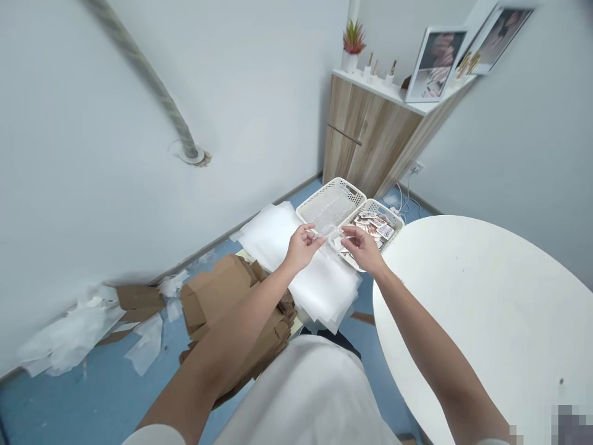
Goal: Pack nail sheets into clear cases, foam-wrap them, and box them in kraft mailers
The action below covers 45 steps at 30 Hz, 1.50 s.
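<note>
Labels: small dark print on several cards (385, 231), too small for me to read from here; the cards lie inside the card basket (386, 208), to which all places below refer.

Baskets: two, white plastic with pierced walls. The second basket (353, 193) stands against its left side, with clear plastic inside.

Cards: many, overlapping, beyond my count; some bear reddish-brown pictures.

Clear plastic piece (330, 235): one, thin, held up by the near left corner of the card basket; its exact outline is hard to make out.

Hands: two, bare. Left hand (303, 248), left of the card basket, is partly curled, thumb and forefinger pinching the plastic piece. Right hand (362, 248), in front of the card basket, is bent at the fingers, thumb near forefinger, gripping the other side of the same piece.

White sheets (319, 287): one loose stack, left and near side; number unclear.

Brown cardboard (217, 290): several folded pieces, farther left and nearer the person.

Round table (472, 309): one, white, just to the right.

Cabinet (370, 130): one, wood-grained, beyond; on it one potted plant (354, 40) and a framed picture (435, 67).
</note>
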Available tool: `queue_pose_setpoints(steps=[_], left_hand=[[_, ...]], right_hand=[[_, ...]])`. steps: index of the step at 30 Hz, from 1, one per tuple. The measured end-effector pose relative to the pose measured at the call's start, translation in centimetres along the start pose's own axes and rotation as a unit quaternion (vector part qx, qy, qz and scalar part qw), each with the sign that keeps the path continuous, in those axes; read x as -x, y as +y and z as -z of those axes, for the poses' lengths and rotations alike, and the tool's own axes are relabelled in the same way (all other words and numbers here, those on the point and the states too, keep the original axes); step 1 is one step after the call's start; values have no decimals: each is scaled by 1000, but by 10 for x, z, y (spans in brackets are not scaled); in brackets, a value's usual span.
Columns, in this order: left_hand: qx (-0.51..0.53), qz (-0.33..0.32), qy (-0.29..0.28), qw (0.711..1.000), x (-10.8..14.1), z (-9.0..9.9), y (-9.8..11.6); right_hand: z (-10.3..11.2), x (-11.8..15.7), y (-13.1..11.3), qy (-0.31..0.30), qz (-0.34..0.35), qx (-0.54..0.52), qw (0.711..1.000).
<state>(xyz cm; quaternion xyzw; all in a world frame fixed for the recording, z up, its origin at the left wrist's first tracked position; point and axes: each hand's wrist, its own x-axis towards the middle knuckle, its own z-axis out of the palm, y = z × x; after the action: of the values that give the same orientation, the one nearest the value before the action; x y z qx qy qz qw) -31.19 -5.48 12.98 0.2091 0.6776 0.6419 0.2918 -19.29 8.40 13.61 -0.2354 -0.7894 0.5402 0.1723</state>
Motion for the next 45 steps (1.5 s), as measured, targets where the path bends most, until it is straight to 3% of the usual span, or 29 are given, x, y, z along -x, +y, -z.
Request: queue_pose_setpoints(steps=[5,10,13,17,22,25,30,34,38,41,45], left_hand=[[-8,27,-53,998,70,22,1],[-25,54,-156,986,112,12,-10],[-45,51,-239,969,126,-8,-16],[-54,46,-339,938,142,-43,-22],[-31,67,-388,919,160,-89,-30],[26,129,-411,902,174,-113,-36],[54,265,-465,843,202,-147,-51],[84,368,-507,774,219,-175,-54],[148,427,-553,700,231,-204,-48],[177,447,-545,687,239,-224,-48],[184,451,-515,705,249,-244,-58]], right_hand=[[-21,79,-10,-33,-31,-3,999],[-23,153,-10,26,-89,-57,994],[-18,192,-10,91,-83,-30,992],[-10,236,-6,128,-112,-22,985],[8,278,7,205,-179,-138,952],[25,301,13,262,-189,-183,929],[60,335,23,322,-201,-229,896],[87,346,37,320,-179,-276,888],[109,353,49,268,-138,-343,890],[123,361,57,247,-119,-349,896],[138,372,68,248,-116,-302,913]])
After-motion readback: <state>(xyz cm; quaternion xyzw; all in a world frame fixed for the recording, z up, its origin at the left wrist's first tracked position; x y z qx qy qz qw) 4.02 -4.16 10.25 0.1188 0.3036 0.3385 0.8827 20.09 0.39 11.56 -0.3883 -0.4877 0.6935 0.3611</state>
